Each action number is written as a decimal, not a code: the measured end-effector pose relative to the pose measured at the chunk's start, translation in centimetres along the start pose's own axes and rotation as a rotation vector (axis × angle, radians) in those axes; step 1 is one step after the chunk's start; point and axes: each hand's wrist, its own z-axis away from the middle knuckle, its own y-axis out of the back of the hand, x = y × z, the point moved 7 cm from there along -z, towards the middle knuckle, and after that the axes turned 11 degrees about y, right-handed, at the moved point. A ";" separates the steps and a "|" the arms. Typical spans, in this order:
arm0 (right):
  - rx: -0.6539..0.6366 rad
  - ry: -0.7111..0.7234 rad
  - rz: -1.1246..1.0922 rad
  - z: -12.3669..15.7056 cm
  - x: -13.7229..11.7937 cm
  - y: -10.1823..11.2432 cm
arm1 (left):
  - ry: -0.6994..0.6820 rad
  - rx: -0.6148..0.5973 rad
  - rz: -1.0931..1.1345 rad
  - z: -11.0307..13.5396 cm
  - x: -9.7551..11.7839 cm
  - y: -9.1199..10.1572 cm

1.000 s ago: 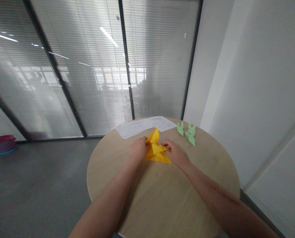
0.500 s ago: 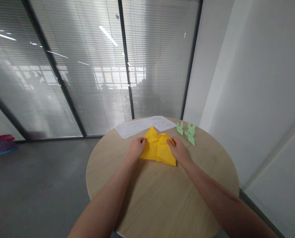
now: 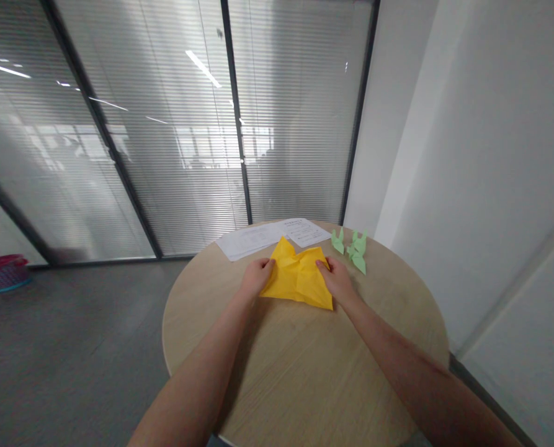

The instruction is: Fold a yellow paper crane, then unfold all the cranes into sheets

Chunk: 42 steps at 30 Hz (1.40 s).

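1. The print on the white sheets (image 3: 262, 238) at the far edge of the table (image 3: 304, 379) is too small to read. A pink basket (image 3: 0, 272) on the floor is cut off by the left border.
2. The fingertips of both hands are tucked against the yellow paper (image 3: 298, 279), so how far they reach beneath it stays hidden.
3. The left hand (image 3: 257, 277) is curled, with the thumb on top, and seems to pinch the paper's left edge.
4. The right hand (image 3: 336, 280) is curled likewise and grips the paper's right edge.
5. The yellow paper lies creased and partly opened on the table between the two hands, touching both, with its near corner pointing toward the person.
6. Green folded figures (image 3: 355, 249) stand just beyond the right hand, apart from it.
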 end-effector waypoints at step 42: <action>-0.071 0.333 0.061 0.5 -7.5 1.0 | -0.402 0.158 0.062 3.3 5.1 1.3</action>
